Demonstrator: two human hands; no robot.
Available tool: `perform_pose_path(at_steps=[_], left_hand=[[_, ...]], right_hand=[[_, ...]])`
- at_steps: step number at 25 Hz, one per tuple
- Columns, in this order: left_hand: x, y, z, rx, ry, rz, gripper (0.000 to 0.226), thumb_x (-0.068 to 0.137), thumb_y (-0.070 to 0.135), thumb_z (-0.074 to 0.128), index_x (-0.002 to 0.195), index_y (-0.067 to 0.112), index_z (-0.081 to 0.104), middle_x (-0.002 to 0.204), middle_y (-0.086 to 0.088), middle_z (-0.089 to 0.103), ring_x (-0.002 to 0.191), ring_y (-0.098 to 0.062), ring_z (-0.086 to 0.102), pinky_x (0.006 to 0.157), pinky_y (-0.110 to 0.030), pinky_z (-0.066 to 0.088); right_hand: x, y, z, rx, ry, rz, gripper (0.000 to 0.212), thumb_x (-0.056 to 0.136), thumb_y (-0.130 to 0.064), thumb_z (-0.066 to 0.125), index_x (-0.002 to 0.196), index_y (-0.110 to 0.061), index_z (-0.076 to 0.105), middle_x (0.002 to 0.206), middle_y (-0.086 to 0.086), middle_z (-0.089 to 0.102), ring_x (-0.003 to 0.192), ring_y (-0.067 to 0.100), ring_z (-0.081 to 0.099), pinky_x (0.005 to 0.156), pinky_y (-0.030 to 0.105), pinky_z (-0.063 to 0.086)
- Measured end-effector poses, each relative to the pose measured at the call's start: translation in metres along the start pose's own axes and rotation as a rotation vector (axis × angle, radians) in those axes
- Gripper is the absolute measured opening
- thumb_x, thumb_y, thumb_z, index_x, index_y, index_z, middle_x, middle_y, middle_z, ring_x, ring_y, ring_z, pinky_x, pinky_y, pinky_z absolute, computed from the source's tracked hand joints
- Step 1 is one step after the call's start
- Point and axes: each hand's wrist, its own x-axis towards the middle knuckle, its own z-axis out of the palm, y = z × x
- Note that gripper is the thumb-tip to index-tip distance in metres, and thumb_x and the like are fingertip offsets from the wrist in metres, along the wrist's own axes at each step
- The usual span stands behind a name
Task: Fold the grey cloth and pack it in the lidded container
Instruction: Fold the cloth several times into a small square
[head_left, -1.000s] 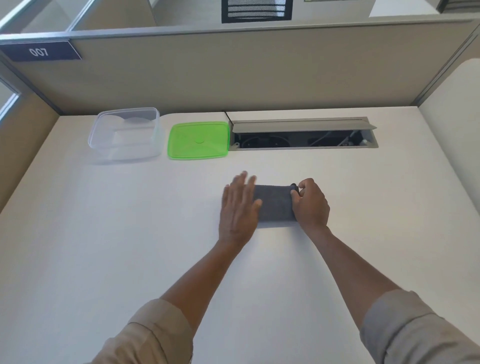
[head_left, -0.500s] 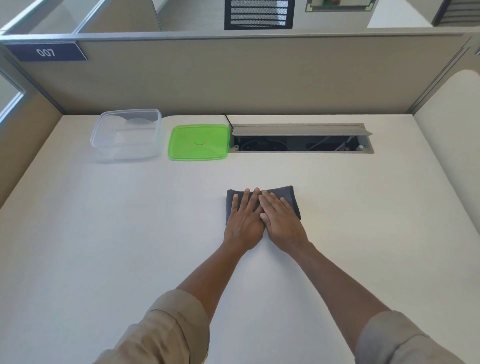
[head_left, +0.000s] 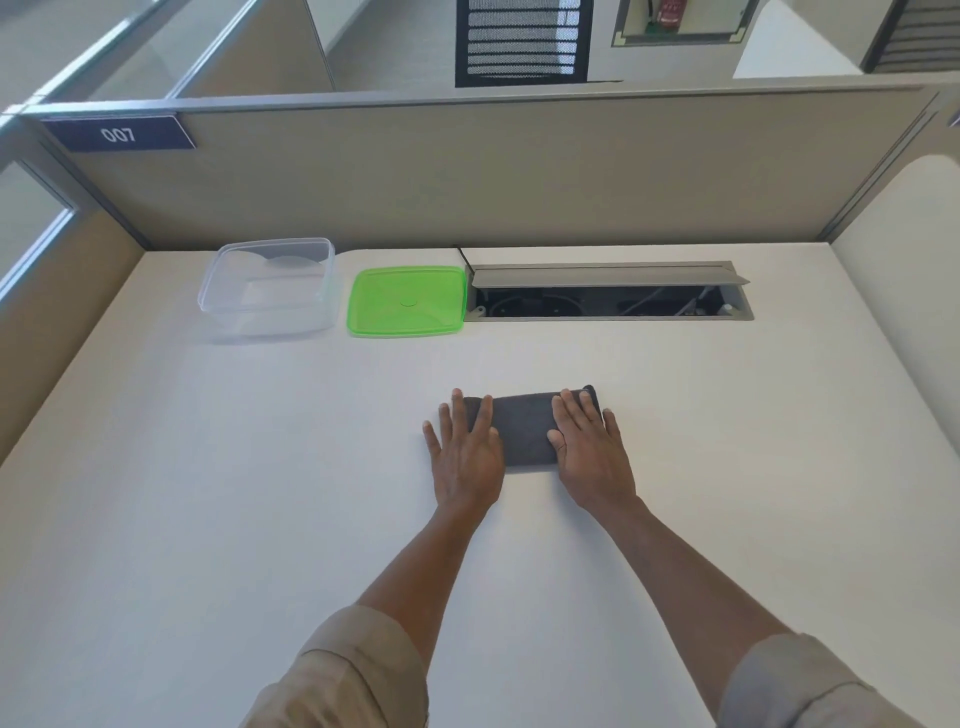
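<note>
Both hands flat, fingers spread: left hand (head_left: 466, 453) on grey cloth (head_left: 524, 428) left end, right hand (head_left: 589, 451) on right end. Cloth folded between them on tabletop (head_left: 260, 493). Container (head_left: 270, 286) and green lid (head_left: 408, 301) well beyond fingertips. Risk: fold springs open on lifting.

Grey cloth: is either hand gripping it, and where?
Neither grips. Left hand and right hand lie flat, pressing the grey cloth at its ends.
</note>
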Motion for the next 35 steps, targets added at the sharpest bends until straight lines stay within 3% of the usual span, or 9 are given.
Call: perform_pose_path(at_steps=[4,7,11,17,21,25,32,35], left_hand=[[0.0,0.002,-0.009,-0.036,0.025,-0.073,0.052,0.102,0.03,0.033,0.154,0.033,0.024,0.155,-0.008,0.033,0.139,-0.028,0.03,0.115,-0.047,0.022],[0.002,0.015,-0.016,-0.191,0.035,-0.225,0.06,0.097,0.026,0.043,0.153,0.024,0.024,0.141,-0.009,0.046,0.123,-0.031,0.044,0.102,-0.044,0.036],[0.014,0.022,-0.026,-0.281,-0.072,-0.444,0.045,0.092,0.026,0.05,0.134,0.009,0.043,0.131,-0.013,0.047,0.114,-0.035,0.053,0.099,-0.044,0.037],[0.027,0.013,-0.035,-0.512,-0.207,-0.596,0.038,0.083,0.024,0.056,0.118,0.008,0.053,0.119,-0.011,0.056,0.103,-0.033,0.06,0.099,-0.046,0.045],[0.031,0.006,-0.037,-0.651,-0.226,-0.624,0.025,0.078,0.022,0.061,0.095,0.004,0.057,0.094,-0.009,0.063,0.097,-0.032,0.065,0.081,-0.037,0.051],[0.028,0.005,-0.038,-0.647,-0.218,-0.652,0.019,0.074,0.026,0.065,0.08,0.013,0.051,0.084,-0.004,0.06,0.089,-0.029,0.064,0.089,-0.042,0.055],[0.018,-0.005,-0.039,-0.619,-0.285,-0.627,0.02,0.073,0.035,0.06,0.08,0.017,0.052,0.089,-0.003,0.062,0.092,-0.027,0.062,0.094,-0.046,0.05],[0.011,-0.007,-0.041,-0.619,-0.292,-0.614,0.017,0.077,0.033,0.055,0.082,0.017,0.05,0.09,-0.003,0.06,0.088,-0.026,0.059,0.088,-0.04,0.052]], right_hand=[[-0.001,-0.003,-0.009,0.008,0.1,0.09,0.048,0.102,-0.027,0.04,0.148,-0.013,0.038,0.159,0.007,0.031,0.146,0.033,0.025,0.115,0.047,0.028],[-0.001,-0.014,-0.014,0.194,0.152,0.41,0.058,0.094,-0.032,0.058,0.144,-0.013,0.036,0.148,0.012,0.043,0.122,0.035,0.048,0.096,0.045,0.045],[0.007,-0.02,-0.018,0.303,0.061,0.589,0.054,0.09,-0.034,0.065,0.129,-0.006,0.042,0.121,0.016,0.055,0.106,0.039,0.051,0.076,0.043,0.047],[0.021,-0.008,-0.027,0.531,-0.054,0.711,0.063,0.085,-0.033,0.073,0.131,-0.006,0.04,0.129,0.017,0.045,0.119,0.043,0.045,0.078,0.042,0.041],[0.024,0.0,-0.028,0.54,-0.098,0.689,0.06,0.079,-0.038,0.076,0.122,-0.006,0.048,0.121,0.015,0.056,0.111,0.039,0.055,0.088,0.044,0.049],[0.023,0.001,-0.033,0.564,-0.118,0.695,0.054,0.076,-0.037,0.08,0.111,-0.006,0.053,0.11,0.009,0.062,0.1,0.031,0.06,0.083,0.04,0.051],[0.017,-0.001,-0.04,0.592,-0.195,0.728,0.047,0.075,-0.034,0.082,0.102,-0.001,0.062,0.104,0.012,0.066,0.101,0.032,0.062,0.085,0.042,0.054],[0.014,-0.004,-0.044,0.617,-0.219,0.721,0.048,0.074,-0.033,0.083,0.103,-0.003,0.062,0.102,0.011,0.065,0.101,0.031,0.063,0.084,0.042,0.055]])
